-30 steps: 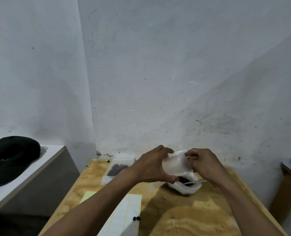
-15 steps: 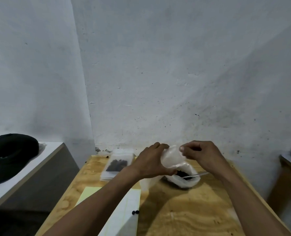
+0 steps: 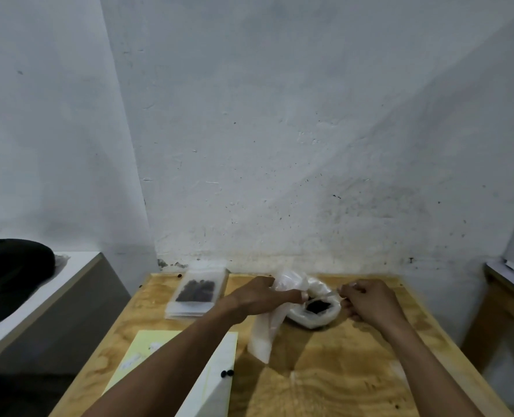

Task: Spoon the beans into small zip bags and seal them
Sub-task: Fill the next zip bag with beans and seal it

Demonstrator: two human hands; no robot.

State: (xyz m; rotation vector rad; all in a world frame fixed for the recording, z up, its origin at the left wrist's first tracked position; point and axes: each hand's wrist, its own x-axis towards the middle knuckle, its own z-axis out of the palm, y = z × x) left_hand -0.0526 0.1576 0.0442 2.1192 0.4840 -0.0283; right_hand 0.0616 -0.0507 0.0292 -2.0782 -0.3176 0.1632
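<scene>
My left hand [image 3: 258, 299] grips a small clear zip bag [image 3: 263, 335], which hangs down from my fingers to the wooden table [image 3: 340, 371]. Just to its right lies an open white plastic bag [image 3: 310, 322] with dark beans [image 3: 317, 306] inside. My right hand [image 3: 368, 300] is closed at that bag's right rim, pinching the thin handle of a spoon [image 3: 331, 294] that reaches over the beans. A filled zip bag of beans [image 3: 197, 291] lies on a stack of flat bags at the back left of the table.
Two loose beans [image 3: 227, 373] sit on a white sheet [image 3: 216, 386] beside a yellow paper [image 3: 147, 350] at the front left. A black cap [image 3: 9, 275] rests on a white shelf [image 3: 75, 272] to the left. Another table [image 3: 505, 287] stands right.
Both hands came down from in front of the wall to the table. My right hand let go of the zip bag and closed on the spoon handle at the bean bag.
</scene>
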